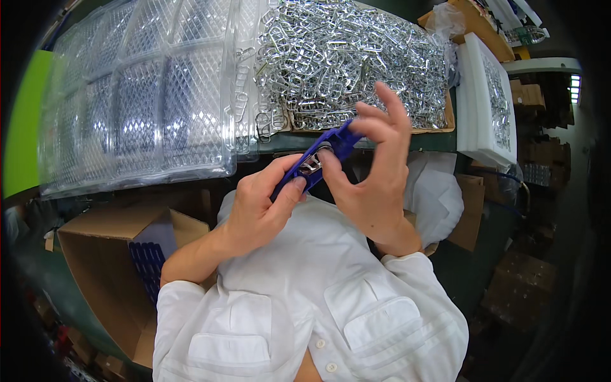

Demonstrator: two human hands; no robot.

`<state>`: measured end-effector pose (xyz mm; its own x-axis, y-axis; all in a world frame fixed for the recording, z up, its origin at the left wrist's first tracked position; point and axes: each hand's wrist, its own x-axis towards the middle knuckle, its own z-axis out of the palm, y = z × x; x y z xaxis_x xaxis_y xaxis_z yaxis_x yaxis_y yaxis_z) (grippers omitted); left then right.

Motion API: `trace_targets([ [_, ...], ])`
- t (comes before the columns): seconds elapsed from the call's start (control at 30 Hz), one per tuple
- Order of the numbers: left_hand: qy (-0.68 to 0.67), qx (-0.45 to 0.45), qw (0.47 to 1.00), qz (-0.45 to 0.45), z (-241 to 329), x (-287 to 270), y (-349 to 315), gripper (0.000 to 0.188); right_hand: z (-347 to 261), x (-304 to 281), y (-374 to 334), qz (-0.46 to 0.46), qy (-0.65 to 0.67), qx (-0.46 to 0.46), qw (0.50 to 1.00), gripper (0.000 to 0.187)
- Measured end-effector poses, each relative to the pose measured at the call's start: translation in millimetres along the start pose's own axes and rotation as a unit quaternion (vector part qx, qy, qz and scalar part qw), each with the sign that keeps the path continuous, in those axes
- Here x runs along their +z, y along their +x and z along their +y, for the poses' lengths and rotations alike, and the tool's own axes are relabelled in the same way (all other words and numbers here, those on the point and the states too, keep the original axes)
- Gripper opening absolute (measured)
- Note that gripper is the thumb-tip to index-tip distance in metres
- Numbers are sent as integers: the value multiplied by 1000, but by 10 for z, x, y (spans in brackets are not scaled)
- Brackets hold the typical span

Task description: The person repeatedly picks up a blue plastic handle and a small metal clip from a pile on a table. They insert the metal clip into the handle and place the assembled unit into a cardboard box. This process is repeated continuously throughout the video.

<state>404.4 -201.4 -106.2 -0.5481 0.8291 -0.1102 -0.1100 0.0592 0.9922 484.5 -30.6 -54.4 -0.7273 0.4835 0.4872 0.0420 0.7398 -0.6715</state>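
Note:
A long blue plastic piece (344, 145), with a bent shiny metal part (311, 164) set in its middle, is held at a slant in front of my chest. My left hand (262, 202) pinches its lower left end between thumb and fingers. With the thumb against the metal part and a fingertip at the upper right end, my right hand (374, 175) also grips the piece. Its other fingers are raised and spread, slightly blurred. Just beyond my hands lies a heap of loose bent metal wire clips (356, 57).
Stacked clear plastic trays (143, 114) stand at the left. Below them, an open cardboard box (95, 267) holds blue parts (149, 264). A white foam box (474, 102) with metal pieces stands at the right, above a white plastic bag (439, 197).

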Motion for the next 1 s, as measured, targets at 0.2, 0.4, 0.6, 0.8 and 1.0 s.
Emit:
trace_targets([
  [0.2,7,21,1000,-8,47,41,22,29,146,-138,-66,-175,233,226,930,31],
  [0.4,-5,-71,997,29,-9,144,134,26,328,54,-242,-121,173,136,968,24],
  [0.6,131,-31,987,86,-153,121,183,21,398,156,-248,-124,187,170,959,22],
  [0.8,407,252,870,117,40,-29,146,48,379,-178,-134,-173,247,63,951,40],
  [1.0,465,299,829,87,398,-119,-54,66,361,-453,-57,-117,76,-205,969,51],
])
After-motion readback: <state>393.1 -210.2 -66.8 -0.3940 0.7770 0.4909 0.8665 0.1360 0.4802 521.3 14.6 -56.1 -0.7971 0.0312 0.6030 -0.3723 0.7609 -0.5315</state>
